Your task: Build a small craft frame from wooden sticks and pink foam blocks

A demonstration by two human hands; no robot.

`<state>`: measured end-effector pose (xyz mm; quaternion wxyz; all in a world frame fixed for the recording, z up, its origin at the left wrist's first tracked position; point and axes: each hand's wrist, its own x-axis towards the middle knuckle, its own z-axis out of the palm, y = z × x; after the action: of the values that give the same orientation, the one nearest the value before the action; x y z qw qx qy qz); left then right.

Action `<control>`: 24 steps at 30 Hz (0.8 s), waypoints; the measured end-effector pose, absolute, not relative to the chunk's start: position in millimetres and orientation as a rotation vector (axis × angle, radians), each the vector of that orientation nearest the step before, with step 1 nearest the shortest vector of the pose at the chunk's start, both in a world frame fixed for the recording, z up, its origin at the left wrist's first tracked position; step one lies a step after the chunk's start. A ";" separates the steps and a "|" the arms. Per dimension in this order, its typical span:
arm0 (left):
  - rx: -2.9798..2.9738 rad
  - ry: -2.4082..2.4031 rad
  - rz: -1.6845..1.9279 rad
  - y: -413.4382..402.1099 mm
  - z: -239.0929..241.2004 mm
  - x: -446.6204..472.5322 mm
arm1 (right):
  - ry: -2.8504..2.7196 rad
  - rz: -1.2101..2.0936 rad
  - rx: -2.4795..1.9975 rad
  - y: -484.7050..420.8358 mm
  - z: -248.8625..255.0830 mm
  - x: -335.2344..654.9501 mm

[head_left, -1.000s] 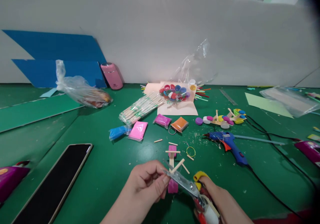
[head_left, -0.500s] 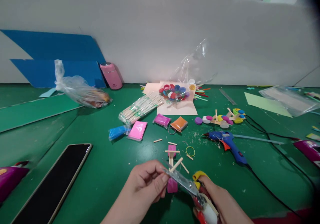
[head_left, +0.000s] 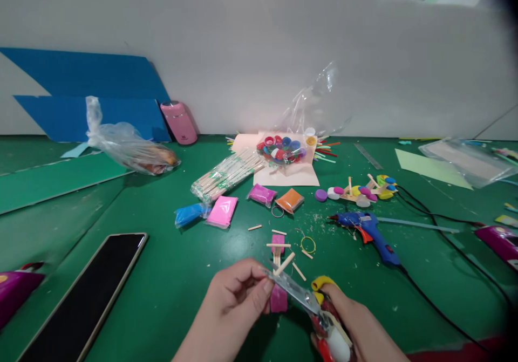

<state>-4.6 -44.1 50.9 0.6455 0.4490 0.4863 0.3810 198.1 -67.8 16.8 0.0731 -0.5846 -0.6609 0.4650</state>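
Between the thumb and forefinger of my left hand a short wooden stick is pinched; its free end points up and right. My right hand grips a pair of scissors, whose blades reach left to the stick at my left fingertips. A yellow handle loop shows above the right fingers. A white rounded piece with a wooden strip and red parts is also at this hand, partly hidden. Just beyond lie a pink piece with sticks, a second pink piece and a yellow-green ring.
On the right lies a blue glue gun with a black cord. Behind it are joined bottle caps. Clay packets, a bag of sticks and a bag of caps lie farther back. A phone is left.
The stick at the scissors has shifted very slightly left and tilts a little differently. Both hands keep nearly the same place and grip.
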 end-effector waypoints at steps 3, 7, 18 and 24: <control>1.158 1.175 0.976 -44.7 53.0 -0.5 | -1.968 1.386 -1.751 -67.5 16.5 197.1; 1.042 1.053 0.857 -41.7 50.9 -6.4 | -1.964 1.406 -1.730 -69.7 13.7 200.4; 1.014 1.077 0.839 -42.2 47.1 -8.8 | -1.930 1.460 -1.737 -67.1 20.3 198.7; 0.827 0.870 0.740 -39.4 50.3 -12.9 | -1.978 1.478 -1.702 -65.8 23.5 200.3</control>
<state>-12.9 -39.4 50.3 0.7615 0.3799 0.4000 0.3401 200.3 -65.8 23.5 0.0712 -0.5659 -0.6580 0.4916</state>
